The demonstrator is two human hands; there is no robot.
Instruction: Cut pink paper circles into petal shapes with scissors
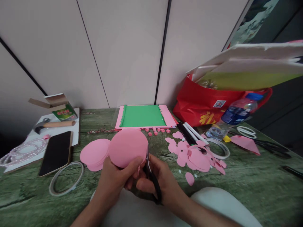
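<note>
My left hand (113, 181) pinches a round pink paper disc (127, 146) by its lower edge and holds it upright above the green table (248, 183). My right hand (158, 181) grips black-handled scissors (151, 176), their blades at the disc's right rim. A second pink disc (94, 154) lies flat just left of the held one. Pink paper petals and scraps (194, 156) are heaped to the right of my hands.
A phone (56, 153), bead strings (23, 149) and a hammer (54, 124) lie at the left. Tape rings (66, 178), green and pink sheets (142, 116), pens (189, 132), a red bag (205, 107), a water bottle (234, 115) and a second pair of scissors (272, 148) surround the work area.
</note>
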